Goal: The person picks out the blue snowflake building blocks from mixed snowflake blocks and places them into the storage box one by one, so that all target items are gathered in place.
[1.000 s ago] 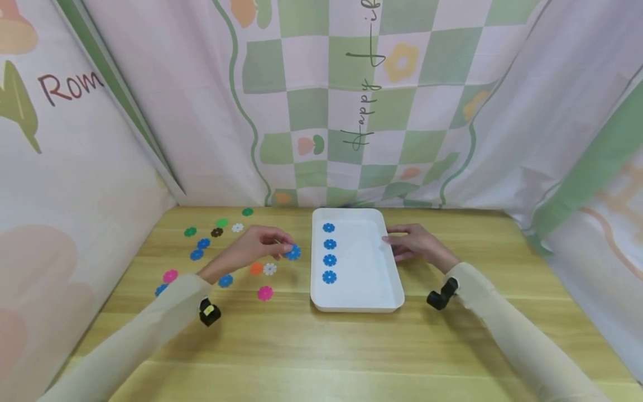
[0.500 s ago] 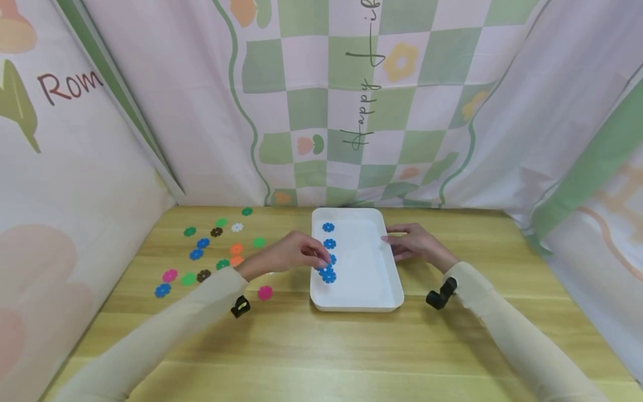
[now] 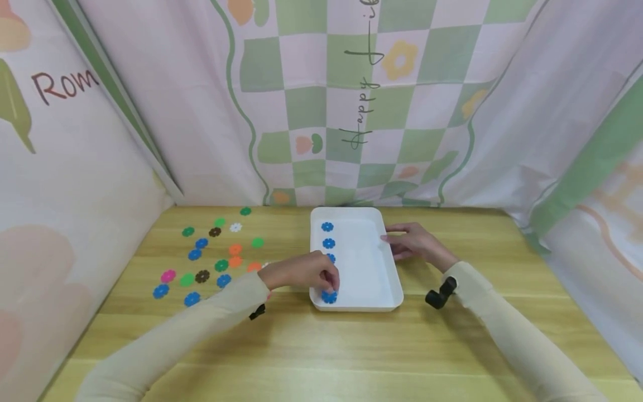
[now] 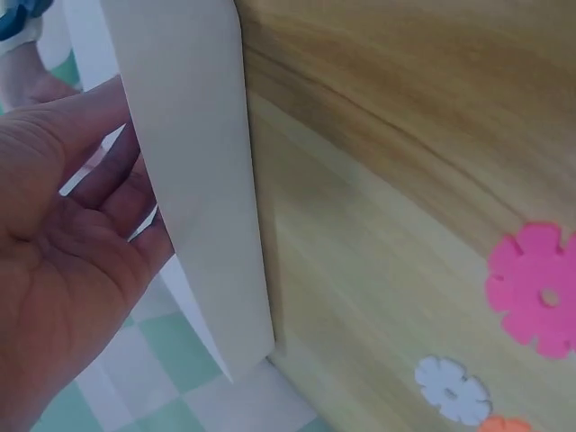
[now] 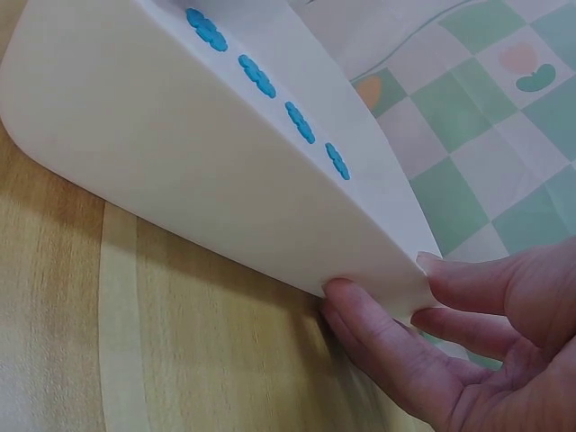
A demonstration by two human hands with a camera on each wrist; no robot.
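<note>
Nearest me, bare wooden table gives open room before the white tray. My left hand, fingers curled, pinches a blue flower disc at the tray's near left corner. My right hand rests relaxed fingers on the tray's right rim. Loose coloured discs lie farther left.

Bright, even light with soft shadows; head view bends at its edges, left wrist view slightly blurred.
</note>
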